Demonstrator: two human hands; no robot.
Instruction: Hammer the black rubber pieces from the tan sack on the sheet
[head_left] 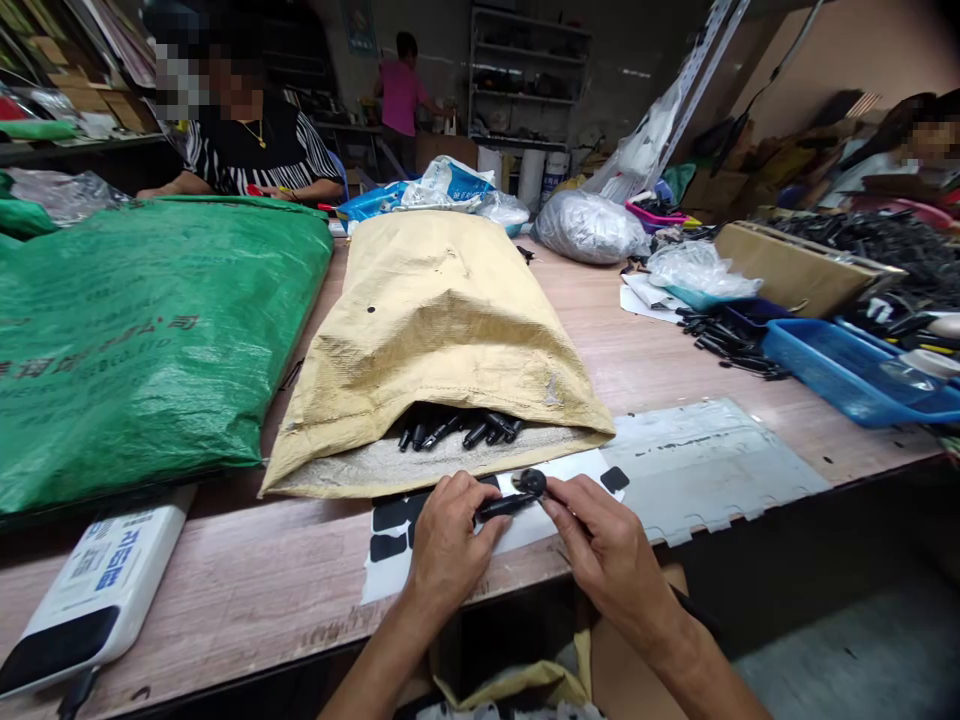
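Observation:
My left hand (454,530) is closed around a slim black handle-like part (506,506), held just above the table's front edge. Fingers of my right hand (600,535) pinch at its other end, where a small round black piece (531,482) shows; whether the two are joined I cannot tell. Under my hands lies a white sheet (547,545) with black rounded-square pads (388,546) on it. Just beyond, several similar black parts (457,428) stick out of the open mouth of a yellow woven sack (450,320).
A green sack (142,340) fills the left, with a white device (105,580) before it. To the right are a clear plastic sheet (720,460), a blue tray (847,370) and loose black parts (731,340). A person in striped sleeves (255,150) sits across the table; others are farther off.

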